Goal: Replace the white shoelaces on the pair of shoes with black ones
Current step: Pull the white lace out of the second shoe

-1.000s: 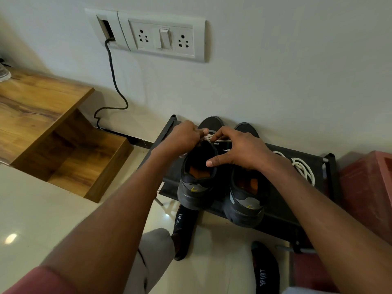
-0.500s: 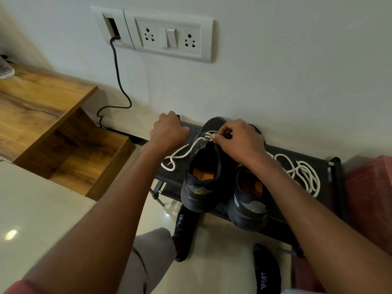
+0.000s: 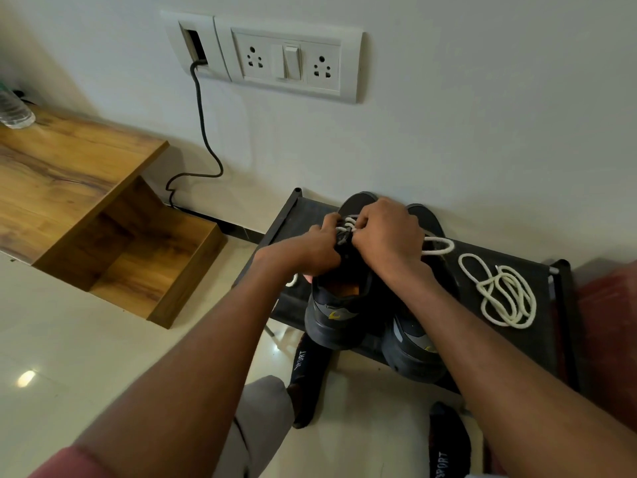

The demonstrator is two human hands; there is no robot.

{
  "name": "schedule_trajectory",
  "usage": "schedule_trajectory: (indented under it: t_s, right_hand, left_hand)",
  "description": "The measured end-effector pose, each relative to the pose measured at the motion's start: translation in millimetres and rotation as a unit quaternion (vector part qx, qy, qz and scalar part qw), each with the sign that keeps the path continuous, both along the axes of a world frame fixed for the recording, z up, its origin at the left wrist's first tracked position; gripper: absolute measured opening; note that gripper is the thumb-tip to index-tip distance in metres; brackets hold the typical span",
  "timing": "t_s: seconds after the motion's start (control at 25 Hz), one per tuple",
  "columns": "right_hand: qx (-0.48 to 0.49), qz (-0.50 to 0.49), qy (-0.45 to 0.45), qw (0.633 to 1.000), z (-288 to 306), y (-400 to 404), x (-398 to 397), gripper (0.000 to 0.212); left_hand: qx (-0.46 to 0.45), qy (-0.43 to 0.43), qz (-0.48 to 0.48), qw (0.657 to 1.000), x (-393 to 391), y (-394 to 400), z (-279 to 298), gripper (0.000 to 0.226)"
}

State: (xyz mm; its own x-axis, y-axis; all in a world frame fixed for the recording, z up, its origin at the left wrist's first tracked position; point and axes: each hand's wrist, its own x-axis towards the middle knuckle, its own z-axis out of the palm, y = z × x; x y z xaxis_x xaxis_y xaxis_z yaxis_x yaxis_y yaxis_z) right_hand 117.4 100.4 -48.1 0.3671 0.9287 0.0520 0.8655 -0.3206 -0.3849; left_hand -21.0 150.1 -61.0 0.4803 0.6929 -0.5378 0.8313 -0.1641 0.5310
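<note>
Both hands work the same spot: the left hand (image 3: 312,251) curls its fingers onto the white lace (image 3: 346,225) where it crosses the eyelets of the left shoe (image 3: 336,315), and the right hand (image 3: 386,236) pinches that lace from the other side, knuckles up, its fingertips hidden from view. That shoe stands on a low dark rack (image 3: 537,270) against the wall, toe to the far side, heel near, with the right shoe (image 3: 412,353) touching it and partly under the right forearm. Farther right, a loose white lace (image 3: 503,294) lies coiled on the rack, and the right shoe shows no lace, though its front is covered. The step in hand looks like unthreading the left shoe. Next, the remaining crossings need drawing out of the eyelets row by row. No black lace is in view.
</note>
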Motion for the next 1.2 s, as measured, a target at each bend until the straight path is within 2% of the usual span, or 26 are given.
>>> schedule_trajectory:
  t_s: [0.12, 0.24, 0.28, 0.32, 0.4, 0.48, 0.6, 0.8, 0.92, 1.0, 1.08, 1.16, 1.2]
  right_hand:
    - [0.020, -0.086, 0.116, 0.989, 0, 1, 14, 0.013]
    - [0.058, -0.205, 0.323, 0.922, 2, 4, 33, 0.016]
    - [0.072, -0.212, 0.341, 0.913, 1, 3, 34, 0.017]
    - [0.084, -0.180, 0.311, 0.929, 0, 4, 34, 0.015]
    - [0.072, -0.029, 0.202, 0.976, -2, 3, 31, 0.016]
    - [0.029, 0.074, 0.106, 0.991, -2, 3, 26, 0.012]
    - [0.018, 0.076, 0.053, 0.996, -4, 3, 23, 0.008]
    - [0.019, 0.096, 0.120, 0.988, -8, 2, 41, 0.006]
    - [0.024, 0.097, 0.069, 0.993, -11, 1, 40, 0.009]
    - [0.018, 0.046, 0.080, 0.996, -15, 4, 36, 0.024]
    - [0.030, -0.056, 0.168, 0.984, -16, 10, 42, 0.035]
    - [0.063, -0.138, 0.241, 0.959, -16, 14, 50, 0.033]
    - [0.079, -0.133, 0.242, 0.958, -16, 14, 50, 0.027]
  left_hand:
    - [-0.015, -0.005, 0.016, 1.000, 4, 0, -7, 0.078]
    - [-0.035, -0.026, 0.035, 0.998, 5, 1, -8, 0.076]
    - [-0.030, -0.026, 0.038, 0.999, 6, 0, -9, 0.075]
    - [-0.024, -0.021, 0.037, 0.999, 7, 0, -10, 0.075]
    - [-0.022, -0.011, 0.038, 0.999, 9, 0, -12, 0.076]
    - [-0.026, -0.002, 0.034, 0.999, 10, 1, -11, 0.078]
    - [-0.004, 0.032, 0.024, 0.999, 10, 2, -11, 0.079]
    - [-0.027, 0.033, 0.046, 0.998, 12, 5, -15, 0.082]
    - [-0.030, 0.037, 0.047, 0.998, 13, 6, -17, 0.082]
    - [-0.026, 0.038, 0.051, 0.998, 13, 6, -17, 0.083]
    - [-0.039, 0.021, 0.059, 0.997, 11, 6, -15, 0.080]
    - [-0.055, 0.011, 0.064, 0.996, 9, 5, -11, 0.074]
    - [-0.054, 0.017, 0.062, 0.996, 8, 4, -10, 0.073]
